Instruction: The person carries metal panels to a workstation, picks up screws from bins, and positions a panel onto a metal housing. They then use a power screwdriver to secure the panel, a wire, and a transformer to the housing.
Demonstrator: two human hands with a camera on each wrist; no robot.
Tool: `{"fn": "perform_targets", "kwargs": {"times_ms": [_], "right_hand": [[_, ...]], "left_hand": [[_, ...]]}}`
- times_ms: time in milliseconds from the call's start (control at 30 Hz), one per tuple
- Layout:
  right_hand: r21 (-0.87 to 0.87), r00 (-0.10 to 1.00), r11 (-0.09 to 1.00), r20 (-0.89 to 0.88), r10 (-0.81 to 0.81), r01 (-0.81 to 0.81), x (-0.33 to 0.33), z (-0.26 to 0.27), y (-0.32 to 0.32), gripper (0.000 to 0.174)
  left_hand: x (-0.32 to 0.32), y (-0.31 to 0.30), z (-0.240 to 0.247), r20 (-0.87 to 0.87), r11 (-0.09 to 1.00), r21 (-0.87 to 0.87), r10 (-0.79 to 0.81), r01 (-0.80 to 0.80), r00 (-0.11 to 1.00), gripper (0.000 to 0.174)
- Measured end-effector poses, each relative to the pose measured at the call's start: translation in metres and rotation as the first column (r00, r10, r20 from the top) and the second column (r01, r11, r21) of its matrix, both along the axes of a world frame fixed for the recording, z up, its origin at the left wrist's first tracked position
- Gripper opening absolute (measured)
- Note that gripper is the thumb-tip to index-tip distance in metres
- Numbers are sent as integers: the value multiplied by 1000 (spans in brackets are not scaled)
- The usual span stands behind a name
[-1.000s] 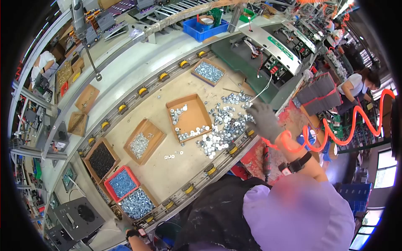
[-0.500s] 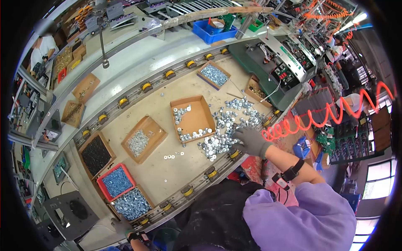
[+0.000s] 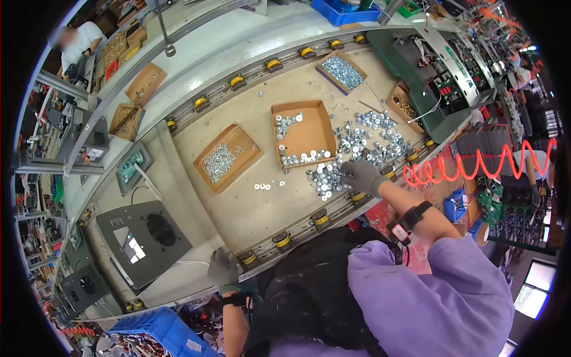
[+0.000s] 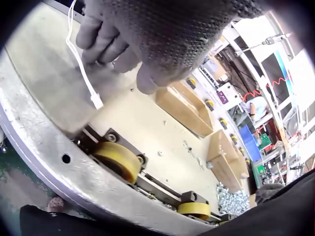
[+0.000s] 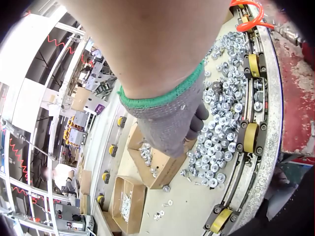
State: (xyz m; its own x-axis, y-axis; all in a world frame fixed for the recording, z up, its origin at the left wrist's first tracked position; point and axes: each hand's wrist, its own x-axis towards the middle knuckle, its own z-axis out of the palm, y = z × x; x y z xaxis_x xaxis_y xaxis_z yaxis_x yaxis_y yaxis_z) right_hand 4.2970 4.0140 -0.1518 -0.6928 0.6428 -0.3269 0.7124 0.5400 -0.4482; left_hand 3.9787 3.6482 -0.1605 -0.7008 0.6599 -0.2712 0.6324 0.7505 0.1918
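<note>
- Clock is read off my head feed, each hand taken as its own dial centre.
- Right hand (image 3: pixel 361 177): grey glove, at the near side of the heap, fingers bent; fingertips partly hidden on my feeds, can't tell if it pinches anything.
- Loose bolts (image 3: pixel 357 146): heaped straight on the bench (image 3: pixel 238 220), spread from 9 round to 1 o'clock of that hand.
- Cardboard tray (image 3: pixel 309 128): 10 o'clock, just beside the heap; some bolts inside along its left and near walls.
- Bolt box (image 3: pixel 342 72): about 12 o'clock, well apart, filled.
- Brass-coloured parts (image 3: pixel 405 107): boxed, 1 o'clock.
- Red coiled hose (image 3: pixel 476 166): 3 o'clock.
- Left hand (image 3: pixel 223 268): grey glove, over the near edge, fingers apart from any part I can see, loosely bent.
- White cable (image 4: pixel 79 62): beside those fingers, plug (image 4: pixel 97 101) free.
- Fan unit (image 3: pixel 143 238): between 9 and 10 o'clock of left.
- Screw tray (image 3: pixel 220 163): 12 o'clock; washers (image 3: pixel 269 186) at 1.
- Yellow roller (image 3: pixel 248 257): near, between 2 and 3.
</note>
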Motion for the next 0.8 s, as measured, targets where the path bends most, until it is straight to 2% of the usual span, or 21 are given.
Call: {"fn": "perform_targets", "kwargs": {"times_ms": [33,100,233,267,300,367,400,433,500,533,600,667,733,800], "right_hand": [[-23,999,999,1,-36,36,-5,-6,5,26],[-76,999,996,6,-51,51,-25,-3,13,27],[49,991,993,-83,-104,108,-51,-25,29,21],[108,999,993,-25,-48,50,-56,-40,37,20],[162,999,987,37,4,-10,-62,-54,47,19],[196,984,968,122,132,-155,-81,-70,56,19],[218,967,966,237,88,-141,-96,-81,50,18],[150,955,966,240,173,-212,-116,-68,31,22],[120,941,969,290,174,-216,-120,-83,39,25],[121,941,969,290,174,-216,-128,-92,42,25],[70,942,983,304,141,-170,-140,-102,48,25],[27,942,988,307,136,-151,-146,-106,53,26],[-17,941,991,311,131,-132,-146,-101,50,27],[-108,992,986,40,-119,123,-132,-83,46,26]], "left_hand": [[2,-1,-4,-4,1000,-4,-2,2,1000,36],[2,-1,-5,187,955,297,-64,6,980,34],[21,27,4,217,976,211,-92,45,972,33],[24,31,-9,171,966,220,-172,133,970,32],[28,33,-6,187,946,298,-190,129,964,32],[30,34,-18,194,937,319,-209,140,959,30],[28,31,-20,236,932,344,-201,112,951,28],[25,13,-3,279,953,294,-160,74,947,28],[25,21,-20,351,937,342,-195,69,916,27],[23,31,-12,394,952,299,-186,66,900,27],[21,45,-10,435,964,256,-175,65,883,27],[19,49,-12,516,949,303,-241,88,822,28],[15,47,-13,510,936,327,-290,129,810,26],[14,38,-10,503,921,351,-338,170,795,25]]}}
